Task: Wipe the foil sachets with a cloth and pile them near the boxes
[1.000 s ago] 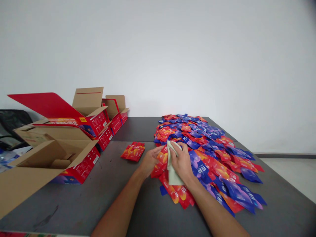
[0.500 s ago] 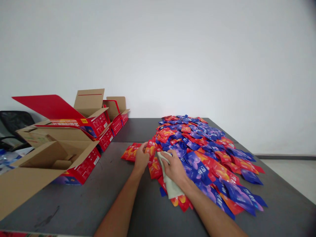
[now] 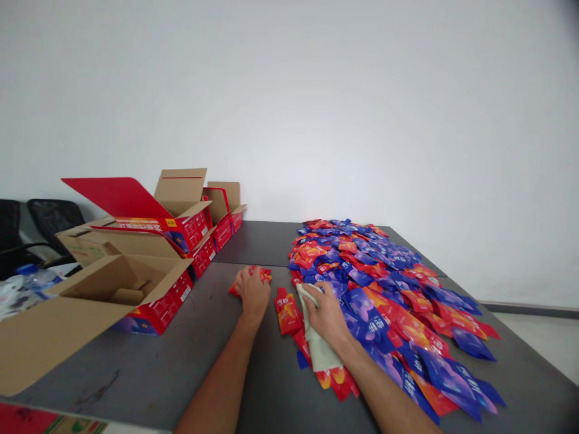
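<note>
My left hand (image 3: 254, 294) is closed over a small group of red sachets (image 3: 266, 275) lying on the table left of the heap. Its fingers partly cover them, so how many it grips is hidden. In my right hand (image 3: 326, 316) is a pale green cloth (image 3: 322, 354), bunched at the top and hanging over sachets at the heap's near left edge. One red sachet with an orange print (image 3: 287, 312) lies between my two hands, beside the cloth. To the right spreads a large heap of blue and red sachets (image 3: 375, 319).
An open red carton (image 3: 169, 307) stands on the left, its brown flap (image 3: 63, 337) reaching toward me. More open red cartons (image 3: 187, 232) stand behind it. Black chairs (image 3: 56, 223) and a blue-capped plastic bottle (image 3: 38, 277) are beyond the dark table's (image 3: 158, 386) left side.
My left hand has moved left, from a red sachet beside the cloth to the small group of red sachets. My right hand still holds the cloth. The view has shifted slightly.
</note>
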A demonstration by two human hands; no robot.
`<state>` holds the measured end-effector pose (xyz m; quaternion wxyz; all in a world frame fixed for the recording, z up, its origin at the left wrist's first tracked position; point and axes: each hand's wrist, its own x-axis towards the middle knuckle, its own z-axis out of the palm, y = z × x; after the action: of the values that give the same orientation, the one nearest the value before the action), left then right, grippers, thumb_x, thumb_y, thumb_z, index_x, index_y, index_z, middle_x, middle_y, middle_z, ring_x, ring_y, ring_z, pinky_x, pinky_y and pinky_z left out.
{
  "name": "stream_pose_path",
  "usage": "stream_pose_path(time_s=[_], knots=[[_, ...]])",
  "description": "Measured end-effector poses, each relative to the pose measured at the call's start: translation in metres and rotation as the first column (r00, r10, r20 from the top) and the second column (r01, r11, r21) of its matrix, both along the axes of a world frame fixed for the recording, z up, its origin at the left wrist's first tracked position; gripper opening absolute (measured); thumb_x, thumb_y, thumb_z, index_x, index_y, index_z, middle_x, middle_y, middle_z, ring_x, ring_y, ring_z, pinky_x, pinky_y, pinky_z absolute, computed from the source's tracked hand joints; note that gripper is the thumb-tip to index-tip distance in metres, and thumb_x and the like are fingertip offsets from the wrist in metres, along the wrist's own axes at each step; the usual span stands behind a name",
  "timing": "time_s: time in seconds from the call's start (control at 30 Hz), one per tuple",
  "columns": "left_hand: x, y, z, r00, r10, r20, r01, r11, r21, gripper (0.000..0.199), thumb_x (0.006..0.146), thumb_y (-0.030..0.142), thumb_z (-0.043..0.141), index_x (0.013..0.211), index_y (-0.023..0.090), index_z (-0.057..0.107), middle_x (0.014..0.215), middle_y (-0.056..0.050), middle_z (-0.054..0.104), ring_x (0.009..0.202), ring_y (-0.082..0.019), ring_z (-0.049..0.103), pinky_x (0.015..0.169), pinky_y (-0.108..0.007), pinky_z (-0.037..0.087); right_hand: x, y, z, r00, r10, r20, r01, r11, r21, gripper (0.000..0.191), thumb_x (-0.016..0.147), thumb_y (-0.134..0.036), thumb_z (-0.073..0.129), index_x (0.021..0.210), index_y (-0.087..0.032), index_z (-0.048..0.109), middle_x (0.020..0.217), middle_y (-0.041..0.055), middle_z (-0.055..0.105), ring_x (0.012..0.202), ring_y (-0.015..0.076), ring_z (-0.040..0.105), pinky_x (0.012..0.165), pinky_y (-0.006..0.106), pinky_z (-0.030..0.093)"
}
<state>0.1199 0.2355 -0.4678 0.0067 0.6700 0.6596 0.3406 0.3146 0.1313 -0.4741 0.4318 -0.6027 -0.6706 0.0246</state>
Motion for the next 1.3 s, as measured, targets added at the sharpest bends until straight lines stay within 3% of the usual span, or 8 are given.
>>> stream_pose_path(time_s=[0.23, 0.43, 0.6, 0.77, 0.9, 1.03, 1.2, 1.3], knots=[[0.020, -0.018, -0.014, 0.946, -0.311, -0.095, 0.255, 0.891, -0.375, 0.044, 0.079, 0.053, 0.065, 0.098, 0.013, 0.068, 0.103, -0.019, 0.070, 0.100, -0.030, 0.065, 0.083, -0.035, 0.044, 0.001, 0.001, 0.000, 1.000, -0.007, 0.002, 0.007, 1.000, -0.012, 0.035, 0.093, -0.021, 0.052, 0.124, -0.028, 0.068, 0.116, 0.0097, 0.056, 0.105, 0.0219, 0.062, 0.094, 0.036, 0.054], [0.024, -0.017, -0.018, 0.913, -0.268, 0.307, 0.374, 0.849, -0.373, 0.034, 0.060, 0.021, 0.076, 0.092, 0.015, 0.065, 0.099, -0.013, 0.072, 0.094, -0.026, 0.065, 0.077, -0.031, 0.045, 0.000, 0.000, 0.001, 1.000, 0.015, -0.021, -0.016, 1.000, -0.018, 0.034, 0.093, -0.022, 0.053, 0.123, -0.028, 0.069, 0.116, 0.0098, 0.058, 0.105, 0.0221, 0.061, 0.096, 0.037, 0.053], [0.029, -0.012, -0.012, 0.658, -0.254, 0.709, 0.541, 0.814, -0.212, 0.018, 0.073, 0.023, 0.066, 0.089, 0.016, 0.068, 0.085, -0.005, 0.073, 0.077, -0.017, 0.066, 0.069, -0.026, 0.049, -0.002, -0.002, 0.007, 0.996, 0.062, -0.057, -0.062, 0.998, -0.001, 0.033, 0.094, -0.021, 0.054, 0.122, -0.028, 0.070, 0.114, 0.0088, 0.059, 0.105, 0.0212, 0.061, 0.098, 0.037, 0.052], [0.034, -0.011, -0.004, 0.044, -0.099, 0.994, 0.567, 0.822, 0.056, 0.027, 0.062, 0.029, 0.081, 0.082, 0.015, 0.070, 0.076, -0.001, 0.071, 0.068, -0.014, 0.064, 0.069, -0.026, 0.050, -0.010, -0.013, 0.024, 0.968, 0.246, -0.059, -0.246, 0.969, 0.008, 0.033, 0.093, -0.019, 0.056, 0.121, -0.029, 0.070, 0.115, 0.0073, 0.061, 0.109, 0.0198, 0.061, 0.098, 0.034, 0.052], [0.040, -0.016, -0.001, -0.064, -0.042, 0.997, 0.581, 0.811, 0.071, 0.030, 0.060, 0.031, 0.085, 0.080, 0.014, 0.070, 0.070, 0.000, 0.070, 0.063, -0.012, 0.062, 0.066, -0.025, 0.049, -0.014, -0.017, 0.028, 0.938, 0.339, -0.068, -0.340, 0.941, 0.002, 0.031, 0.095, -0.020, 0.054, 0.120, -0.030, 0.070, 0.113, 0.0063, 0.061, 0.111, 0.0192, 0.060, 0.098, 0.033, 0.052], [0.045, -0.029, 0.007, -0.206, 0.054, 0.977, 0.801, 0.583, 0.137, 0.030, 0.072, 0.039, 0.080, 0.083, 0.013, 0.070, 0.074, -0.005, 0.071, 0.065, -0.015, 0.064, 0.065, -0.027, 0.050, -0.010, -0.010, 0.020, 0.960, 0.266, -0.092, -0.262, 0.964, 0.055, 0.034, 0.096, -0.022, 0.053, 0.126, -0.031, 0.067, 0.116, 0.0076, 0.059, 0.110, 0.0203, 0.060, 0.098, 0.037, 0.053], [0.045, -0.044, 0.020, -0.243, 0.138, 0.960, 0.924, 0.335, 0.185, 0.033, 0.085, 0.038, 0.066, 0.108, 0.015, 0.070, 0.107, -0.014, 0.073, 0.094, -0.023, 0.069, 0.081, -0.033, 0.053, -0.003, -0.004, 0.017, 0.988, 0.105, -0.110, -0.089, 0.985, 0.145, 0.034, 0.098, -0.028, 0.051, 0.129, -0.029, 0.066, 0.121, 0.0106, 0.059, 0.115, 0.0235, 0.057, 0.100, 0.041, 0.052], [0.044, -0.049, 0.022, -0.299, 0.048, 0.953, 0.929, 0.243, 0.279, 0.058, 0.073, 0.018, 0.069, 0.131, 0.019, 0.060, 0.123, -0.015, 0.067, 0.106, -0.025, 0.067, 0.085, -0.033, 0.054, 0.000, -0.004, 0.018, 0.991, 0.035, -0.131, -0.015, 0.988, 0.151, 0.034, 0.099, -0.030, 0.051, 0.130, -0.027, 0.066, 0.124, 0.0116, 0.059, 0.117, 0.0238, 0.057, 0.101, 0.041, 0.051]])
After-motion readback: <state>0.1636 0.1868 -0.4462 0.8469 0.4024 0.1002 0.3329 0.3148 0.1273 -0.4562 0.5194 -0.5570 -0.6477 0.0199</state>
